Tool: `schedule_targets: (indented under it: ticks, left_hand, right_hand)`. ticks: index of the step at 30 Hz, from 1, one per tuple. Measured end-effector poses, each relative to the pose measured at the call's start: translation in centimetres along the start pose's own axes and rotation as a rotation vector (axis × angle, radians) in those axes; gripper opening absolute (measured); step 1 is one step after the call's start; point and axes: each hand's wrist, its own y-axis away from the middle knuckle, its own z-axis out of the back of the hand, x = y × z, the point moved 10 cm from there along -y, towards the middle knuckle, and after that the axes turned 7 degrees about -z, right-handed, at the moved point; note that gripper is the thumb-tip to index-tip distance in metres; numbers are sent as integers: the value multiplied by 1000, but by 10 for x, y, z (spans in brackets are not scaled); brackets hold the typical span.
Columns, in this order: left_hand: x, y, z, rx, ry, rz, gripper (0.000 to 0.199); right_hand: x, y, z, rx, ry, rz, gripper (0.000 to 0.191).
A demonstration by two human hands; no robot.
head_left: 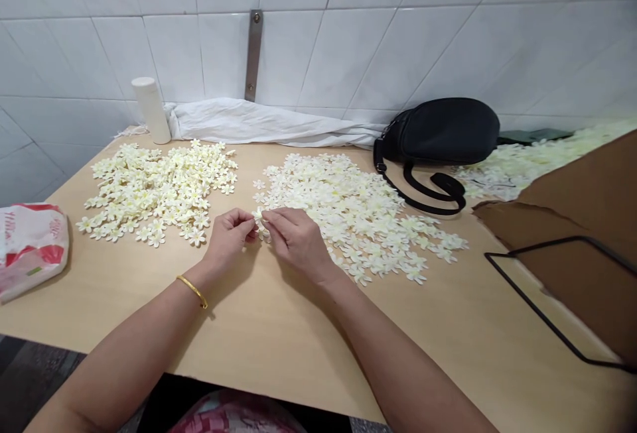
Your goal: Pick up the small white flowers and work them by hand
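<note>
My left hand [230,237] and my right hand [298,239] meet over the middle of the table, fingertips pinched together. Between them is a small pale artificial flower [259,217], partly covered by the fingers. Both hands appear to grip it. Left of my hands lies a heap of cream-yellow artificial flowers [159,187] with yellow centres. A wider, whiter heap of flower pieces [343,201] spreads behind and to the right of my right hand. A gold bangle [193,291] circles my left wrist.
A white bottle [152,111] stands at the back left beside a rolled white cloth [263,121]. A black bag [448,131] with a strap sits at the back right. More flowers [542,158], a cardboard box [582,221] and a black wire frame [540,307] occupy the right. A red-and-white packet [34,247] lies left.
</note>
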Motion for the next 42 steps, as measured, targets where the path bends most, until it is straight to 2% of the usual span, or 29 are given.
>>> schedule_targets:
  ticks: [5, 11, 22, 33, 38, 42]
  left_hand:
    - [6, 2, -11, 97, 151, 60, 9]
    - [8, 2, -13, 129, 214, 92, 14]
    - [0, 5, -14, 116, 160, 56, 7]
    - [2, 6, -10, 77, 72, 38, 10]
    - [16, 4, -11, 74, 103, 87, 15]
    - [15, 4, -13, 87, 114, 81, 10]
  right_hand:
    - [-11, 2, -9, 45, -117, -90, 23]
    - [-18, 0, -13, 135, -280, -184, 23]
    - [-16, 1, -16, 196, -288, -166, 24]
    - [-12, 2, -18, 186, -212, -159, 24]
    - [-17, 1, -12, 122, -257, -234, 24]
    - [-28, 3, -15, 117, -396, -353, 20]
